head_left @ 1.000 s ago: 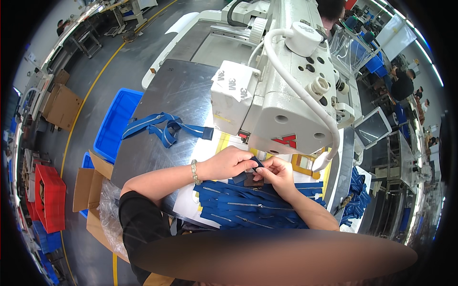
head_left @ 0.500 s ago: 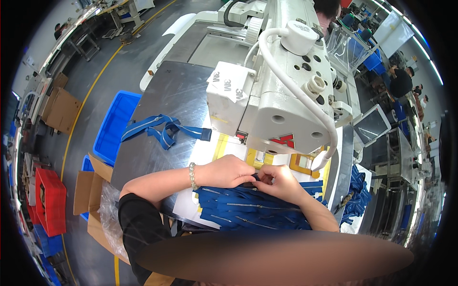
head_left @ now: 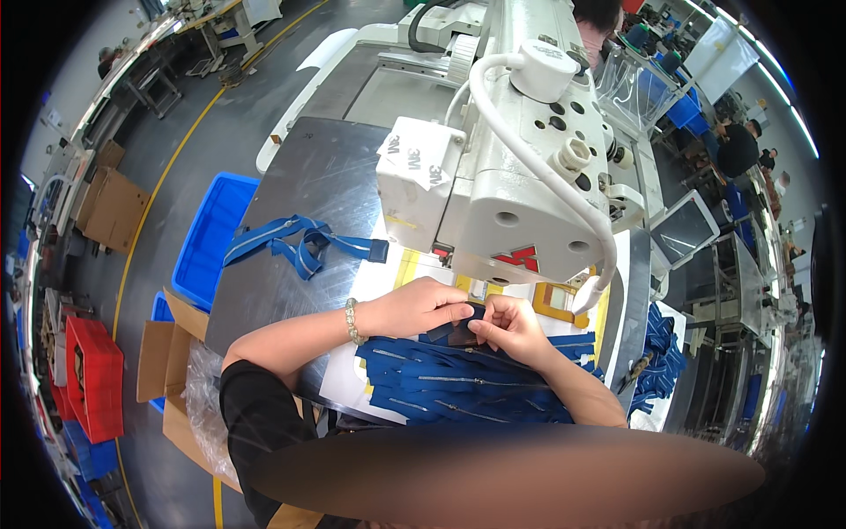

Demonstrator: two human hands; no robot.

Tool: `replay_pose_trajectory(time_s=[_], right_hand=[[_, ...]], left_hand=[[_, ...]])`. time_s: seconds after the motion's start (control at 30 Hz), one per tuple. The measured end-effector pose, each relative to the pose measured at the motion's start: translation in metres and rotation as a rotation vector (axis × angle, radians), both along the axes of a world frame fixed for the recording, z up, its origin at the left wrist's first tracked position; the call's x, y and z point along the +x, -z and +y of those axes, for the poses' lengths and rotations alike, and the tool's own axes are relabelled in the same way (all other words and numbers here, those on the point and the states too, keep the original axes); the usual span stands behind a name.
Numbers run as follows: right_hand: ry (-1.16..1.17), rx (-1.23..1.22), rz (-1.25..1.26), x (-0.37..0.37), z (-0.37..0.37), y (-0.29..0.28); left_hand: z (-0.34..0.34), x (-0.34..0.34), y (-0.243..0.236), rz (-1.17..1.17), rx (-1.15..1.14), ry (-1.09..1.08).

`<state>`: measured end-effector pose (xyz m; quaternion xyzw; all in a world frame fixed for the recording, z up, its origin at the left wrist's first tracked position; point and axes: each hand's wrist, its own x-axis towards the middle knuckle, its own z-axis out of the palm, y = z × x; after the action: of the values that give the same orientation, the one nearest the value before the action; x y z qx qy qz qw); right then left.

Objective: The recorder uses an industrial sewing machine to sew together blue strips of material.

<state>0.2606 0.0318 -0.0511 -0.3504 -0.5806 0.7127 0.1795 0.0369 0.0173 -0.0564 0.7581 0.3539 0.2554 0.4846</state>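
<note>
**Small dark piece held at the needle, pile of blue zipper pieces waiting**

Both hands meet just in front of the white sewing machine (head_left: 520, 176). The left hand (head_left: 421, 306) and the right hand (head_left: 509, 326) are pinched together on a small dark fabric piece (head_left: 460, 331), which lies on the desk (head_left: 291, 203) right under the machine head. I judge the work is in the middle: one finished-looking bundle of blue straps (head_left: 295, 242) lies apart on the left, while many blue zipper pieces (head_left: 458, 388) are stacked below the hands, not yet sewn. The left forearm comes across from the left with bent wrist; the right forearm rises from below, fingers curled on the piece.
</note>
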Motion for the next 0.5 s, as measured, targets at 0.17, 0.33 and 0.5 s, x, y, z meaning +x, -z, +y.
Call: replay_pose_trajectory(time_s=[0.17, 0.33, 0.5], right_hand=[[0.015, -0.037, 0.03, -0.0034, -0.0008, 0.006], [0.028, -0.045, 0.03, -0.004, 0.0, 0.0097], [0.042, -0.071, 0.032, -0.0067, -0.0018, 0.0088]], left_hand=[[0.0001, 0.0025, 0.0011, -0.034, 0.016, -0.017], [-0.0012, 0.0043, 0.0058, -0.008, 0.151, -0.067], [-0.0028, 0.0046, 0.0005, -0.017, 0.132, -0.096]])
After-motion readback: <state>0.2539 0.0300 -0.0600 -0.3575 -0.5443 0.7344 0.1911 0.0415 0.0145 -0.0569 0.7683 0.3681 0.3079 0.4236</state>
